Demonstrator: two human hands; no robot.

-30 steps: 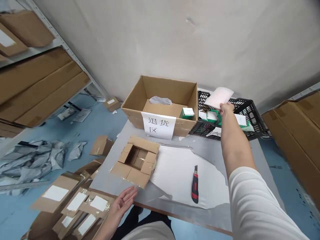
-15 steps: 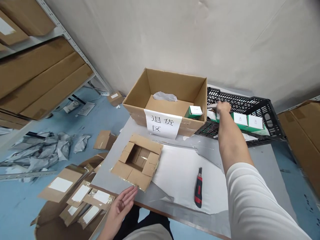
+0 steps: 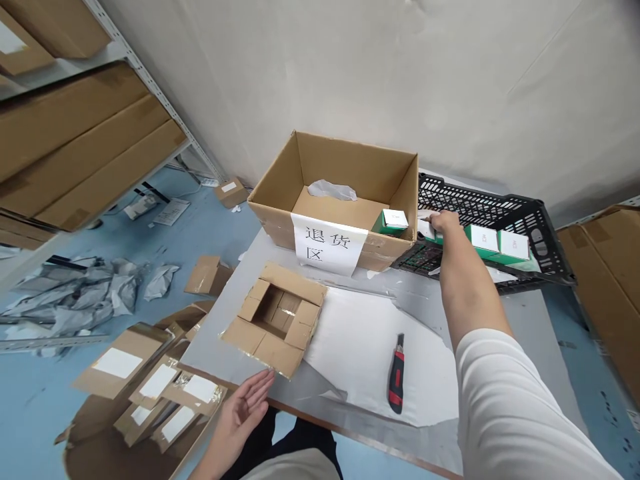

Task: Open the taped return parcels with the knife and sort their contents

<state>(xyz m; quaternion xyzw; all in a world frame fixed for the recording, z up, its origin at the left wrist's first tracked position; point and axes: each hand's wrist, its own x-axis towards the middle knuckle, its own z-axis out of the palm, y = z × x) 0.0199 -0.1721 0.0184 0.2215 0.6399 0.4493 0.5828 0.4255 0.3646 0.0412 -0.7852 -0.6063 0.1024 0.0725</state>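
Right hand reaching into a black crate of green boxes

Seen from above, a grey table [image 3: 530, 333] fills the centre of the frame. At upper right, the person's right hand [image 3: 445, 222] extends into a black perforated plastic crate [image 3: 545, 230], fingers resting on a small green-and-white carton [image 3: 427, 230] at the crate's left end; whether the fingers close around it cannot be told. Two more green-and-white cartons [image 3: 497, 243] lie just beside it in the crate.

Left of the crate, touching it, stands a large open brown cardboard box [image 3: 345, 167] with a white paper sign bearing Chinese characters [image 3: 327, 243] on its front. Inside sit one green carton [image 3: 391, 221] and a crumpled clear bag [image 3: 332, 190].

At lower centre, the left hand [image 3: 245, 408] is open and flat, palm up, at the table's near edge, holding nothing. Just above it lies a small opened brown cardboard box [image 3: 275, 317] with flaps spread. To its right, a red-and-black utility knife [image 3: 397, 382] rests on a torn white sheet [image 3: 360, 347].

Flattened labelled cartons [image 3: 150, 390] lie on the blue floor at lower left.
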